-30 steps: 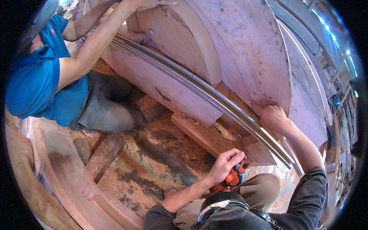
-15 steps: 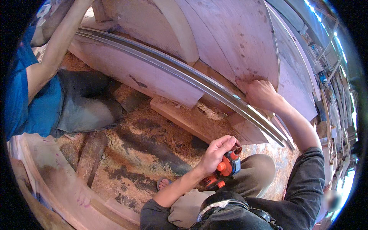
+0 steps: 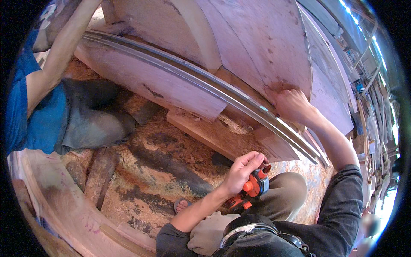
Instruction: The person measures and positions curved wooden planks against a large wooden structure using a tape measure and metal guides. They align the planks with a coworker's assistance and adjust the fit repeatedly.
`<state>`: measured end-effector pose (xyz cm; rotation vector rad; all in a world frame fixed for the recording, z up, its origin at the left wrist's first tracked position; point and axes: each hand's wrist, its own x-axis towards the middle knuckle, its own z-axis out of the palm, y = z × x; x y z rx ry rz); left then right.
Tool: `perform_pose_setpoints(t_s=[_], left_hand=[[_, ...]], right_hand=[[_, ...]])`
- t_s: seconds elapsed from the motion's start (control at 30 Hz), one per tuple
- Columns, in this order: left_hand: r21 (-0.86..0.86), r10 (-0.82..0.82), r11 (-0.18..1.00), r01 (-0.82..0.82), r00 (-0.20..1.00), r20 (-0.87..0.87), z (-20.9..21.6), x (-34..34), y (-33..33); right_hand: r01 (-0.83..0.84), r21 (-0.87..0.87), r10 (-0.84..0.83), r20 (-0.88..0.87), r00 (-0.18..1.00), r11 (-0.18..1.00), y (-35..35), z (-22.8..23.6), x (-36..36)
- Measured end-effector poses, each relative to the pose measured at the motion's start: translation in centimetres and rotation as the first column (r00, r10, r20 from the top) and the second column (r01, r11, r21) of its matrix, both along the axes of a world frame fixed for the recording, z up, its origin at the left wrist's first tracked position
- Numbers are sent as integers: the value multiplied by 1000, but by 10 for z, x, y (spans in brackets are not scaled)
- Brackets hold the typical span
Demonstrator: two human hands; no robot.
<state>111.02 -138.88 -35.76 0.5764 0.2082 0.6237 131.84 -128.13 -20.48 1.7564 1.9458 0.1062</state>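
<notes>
My left hand is closed around an orange-red and grey hand tool above my knee. The tool's exact kind cannot be made out, since my fingers cover part of it. Farther off, my right hand is curled at the foot of a curved wooden panel, just beyond a long metal bar. Its forefinger side touches the panel; the other fingertips are hidden, and so is anything they pinch. The bar runs slantwise along the panels, over a pale board.
A co-worker in a blue shirt sits at the left, arm reaching toward the bar's far end. Sawdust and wood scraps cover the floor. A curved wooden piece lies at lower left. Stacked timber stands at right.
The co-worker's arm and body have shifted slightly to the left. Both my hands stay in nearly the same place.
</notes>
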Motion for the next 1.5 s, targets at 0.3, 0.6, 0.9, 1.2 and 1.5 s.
perform_pose_setpoints(t_s=[0.3,0.6,0.9,1.2,1.5], left_hand=[[21,-9,1000,9,1000,7,-2,-2,1],[26,-5,1000,5,1000,21,-6,-1,2],[4,3,1000,-3,1000,14,0,-4,-1],[-42,-23,999,23,1000,12,-3,-3,0],[70,20,997,-17,999,-42,-15,1,0]], right_hand=[[1,-10,-1,-1,1000,1000,-2,4,-2],[-53,4,53,1,999,999,0,2,4],[-38,-24,39,36,999,999,-3,7,1],[-224,137,232,-48,971,965,-6,5,-1],[-89,45,86,60,994,995,-4,-2,6]])
